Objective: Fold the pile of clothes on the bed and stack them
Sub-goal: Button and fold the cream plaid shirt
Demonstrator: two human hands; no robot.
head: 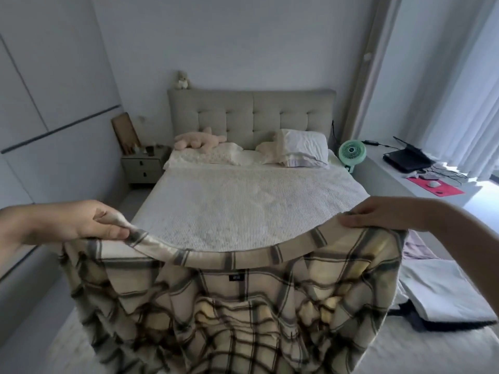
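A grey tufted upholstered headboard (252, 114) stands against the pale wall, and a small cream teddy bear (182, 80) sits on its top left corner. Below it a pink plush toy (198, 141) lies across a cream pillow (209, 156), with a white pillow (303, 148) propped to the right. A grey two-drawer bedside table (143, 166) stands left of the headboard, a brown board (125, 136) leaning behind it. On the right, a mint-green round fan (351, 151) sits beside a white ledge (391, 184) carrying an open black laptop (407, 157) and a red mat (434, 187). Sheer white curtains (467, 85) hang at far right.
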